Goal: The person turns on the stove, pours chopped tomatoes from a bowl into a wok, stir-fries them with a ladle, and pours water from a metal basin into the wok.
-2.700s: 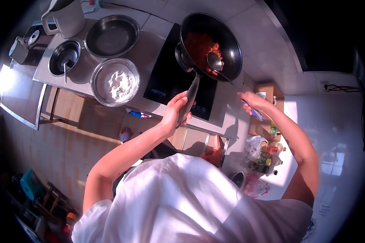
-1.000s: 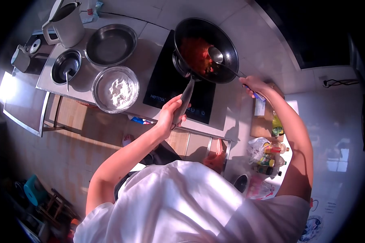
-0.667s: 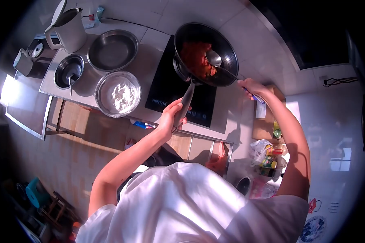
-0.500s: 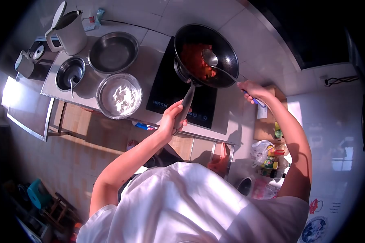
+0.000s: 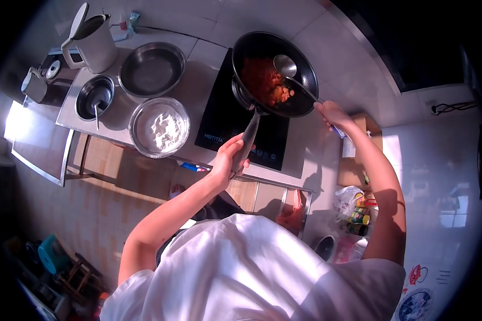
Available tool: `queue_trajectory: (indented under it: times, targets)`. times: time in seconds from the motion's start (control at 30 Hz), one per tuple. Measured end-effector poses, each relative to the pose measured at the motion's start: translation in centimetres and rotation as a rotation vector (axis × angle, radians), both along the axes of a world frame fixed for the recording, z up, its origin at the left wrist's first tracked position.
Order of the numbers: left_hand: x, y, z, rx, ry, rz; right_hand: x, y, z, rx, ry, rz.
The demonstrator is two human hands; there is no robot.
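Note:
A black wok [image 5: 304, 59] stands tilted over the induction cooktop [image 5: 211, 120], with red, saucy food [image 5: 265, 80] inside. My left hand [image 5: 231, 156] is wrapped round the wok handle [image 5: 249, 134]. In my right hand [image 5: 334, 116] is the handle of a metal ladle [image 5: 285, 66]; its round bowl sits inside the wok, just above or against the food, I cannot tell which. Part of the ladle's blue-tinted handle end shows past my right fingers.
Left of the cooktop are a bowl of white flour [image 5: 136, 131], a wide metal basin [image 5: 126, 80], a smaller metal bowl [image 5: 80, 107] with a spoon, and a white kettle [image 5: 99, 51]. A cardboard box [image 5: 353, 174] and several bottles lie at the right.
The ladle's bowl has moved up and to the right inside the wok, uncovering more food. My right hand has shifted slightly; my left hand keeps its grip on the wok handle.

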State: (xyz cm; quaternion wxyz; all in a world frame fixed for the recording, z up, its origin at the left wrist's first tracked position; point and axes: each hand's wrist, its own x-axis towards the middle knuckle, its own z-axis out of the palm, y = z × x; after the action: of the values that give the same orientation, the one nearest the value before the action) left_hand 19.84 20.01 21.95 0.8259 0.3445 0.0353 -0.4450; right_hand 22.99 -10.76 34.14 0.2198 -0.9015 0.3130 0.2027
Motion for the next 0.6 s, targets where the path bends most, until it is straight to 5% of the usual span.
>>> queue_trajectory:
  times: [0.17,0.3,0.43,0.57,0.6]
  targets:
    - [0.1,0.3,0.0,0.012,0.034,0.013,4.5,-1.6,-1.2,0.358,0.097,-0.333]
    - [0.4,0.4,-0.2,-0.016,0.037,0.008,7.6,0.3,-0.4,0.502,0.193,-0.321]
    - [0.5,0.5,-0.3,-0.029,0.045,0.025,7.3,3.8,1.8,0.286,0.349,-0.133]
    - [0.4,0.3,-0.4,-0.015,0.041,0.024,4.3,4.9,1.2,-0.239,0.409,0.449]
    - [0.4,0.3,-0.3,-0.012,0.034,0.024,3.4,3.9,-0.1,-0.369,0.231,0.539]
